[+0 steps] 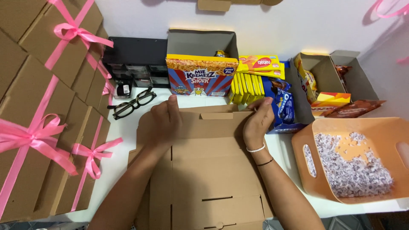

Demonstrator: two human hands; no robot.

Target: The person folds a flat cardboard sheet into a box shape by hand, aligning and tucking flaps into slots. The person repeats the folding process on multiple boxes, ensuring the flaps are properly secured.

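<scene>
A flat, unfolded brown cardboard box blank (pixel 208 170) lies on the white table in front of me. My left hand (pixel 164 121) presses on its far left part, fingers curled over the flap edge. At the far right part, my right hand (pixel 259 121) grips the blank, with white and black bracelets on the wrist. The far flap is partly raised between both hands.
Closed cardboard boxes with pink ribbon bows (pixel 47 127) are stacked at left. Black glasses (pixel 134 102) and a black drawer unit (pixel 136 61) sit behind. Snack boxes (pixel 200 74), yellow packs (pixel 251 83) and blue biscuit packs (pixel 284 106) stand at the back. An orange basket of shredded paper (pixel 353 157) sits right.
</scene>
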